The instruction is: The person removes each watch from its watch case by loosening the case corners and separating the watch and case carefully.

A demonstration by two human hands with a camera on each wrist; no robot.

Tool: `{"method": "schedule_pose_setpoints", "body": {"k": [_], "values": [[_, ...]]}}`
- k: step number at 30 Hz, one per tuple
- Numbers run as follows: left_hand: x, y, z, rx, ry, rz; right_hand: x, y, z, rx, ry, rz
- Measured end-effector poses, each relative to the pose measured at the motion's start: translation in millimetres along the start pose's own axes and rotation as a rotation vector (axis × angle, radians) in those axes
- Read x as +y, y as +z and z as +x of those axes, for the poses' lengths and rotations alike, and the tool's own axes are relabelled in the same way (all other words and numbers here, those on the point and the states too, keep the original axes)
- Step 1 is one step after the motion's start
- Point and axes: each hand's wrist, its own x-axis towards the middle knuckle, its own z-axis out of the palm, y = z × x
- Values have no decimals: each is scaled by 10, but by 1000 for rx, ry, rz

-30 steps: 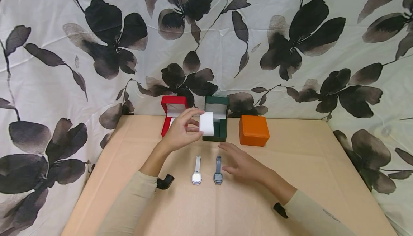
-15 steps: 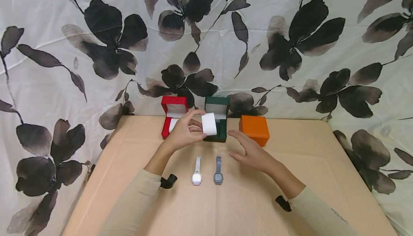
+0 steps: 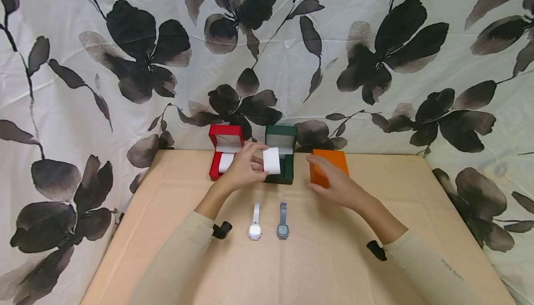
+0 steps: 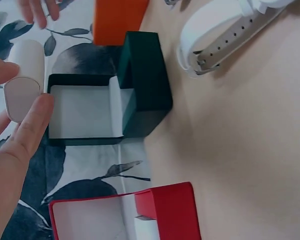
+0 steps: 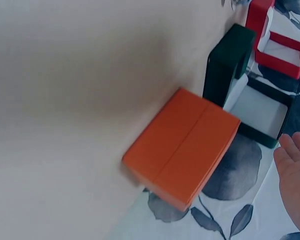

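My left hand pinches a white watch cushion between thumb and fingers, in front of the open green watch box. In the left wrist view, the cushion shows its rounded end, with fingertips along its sides. My right hand hangs with its fingers extended in front of the closed orange box, covering part of it; no contact can be made out. Just left of the green box is an open red watch box, a white cushion inside it.
A white watch and a grey-blue watch lie side by side on the tan tabletop. Behind the boxes hangs a white cloth with dark flowers. Each wrist bears a black camera strap.
My right hand has moved right and away, from beside the grey-blue watch to the orange box. The left hand has drifted slightly right with the white cushion. Watches and boxes stay put.
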Motion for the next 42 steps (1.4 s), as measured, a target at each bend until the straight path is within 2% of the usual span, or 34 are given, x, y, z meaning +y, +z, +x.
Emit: {"method": "schedule_pose_setpoints", "body": {"k": [5, 14, 23, 26, 33, 39, 42], "values": [[-38, 51, 47, -2, -31, 7, 61, -100, -11, 15, -4, -6], [-139, 132, 145, -30, -74, 32, 239, -179, -52, 92, -23, -7], [-253, 169, 257, -51, -95, 88, 356, -303, -154, 92, 47, -23], [-283, 177, 305, -53, -96, 136, 379, -346, -194, 98, 62, -21], [-318, 220, 387, -63, -108, 334, 411, -331, -270, 130, 43, -22], [-401, 263, 436, -88, -87, 406, 344, -249, -387, 129, 21, -4], [-432, 273, 445, -103, -95, 398, 306, -202, -440, 138, 9, 2]]}}
